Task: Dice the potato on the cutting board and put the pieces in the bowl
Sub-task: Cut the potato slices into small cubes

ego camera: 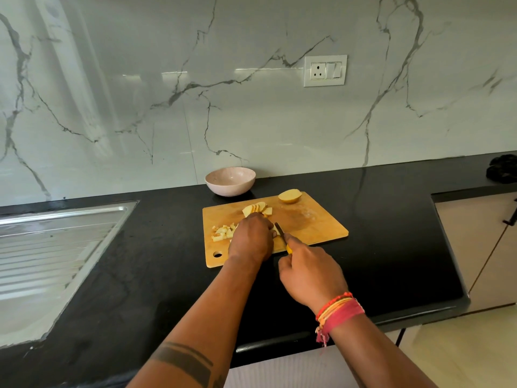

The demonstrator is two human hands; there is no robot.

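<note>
**Dicing partway done, bowl not yet filled**

The pale yellow potato, cut in parts, is lying on the tan wooden cutting board (313,222) at frame centre: small diced pieces (222,233) lower left, fanned slices (257,209) above, an uncut half (290,196) upper right. The left hand (251,238) is curling over potato being cut; the right hand (310,273) is gripping the yellow-handled knife (282,236). The pinkish round bowl (230,181) looks empty on the black bench (391,247).

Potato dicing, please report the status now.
Left hand holds potato down, right hand grips knife. Diced pieces on cutting board. Bowl looks empty. Nothing blocking.
</note>
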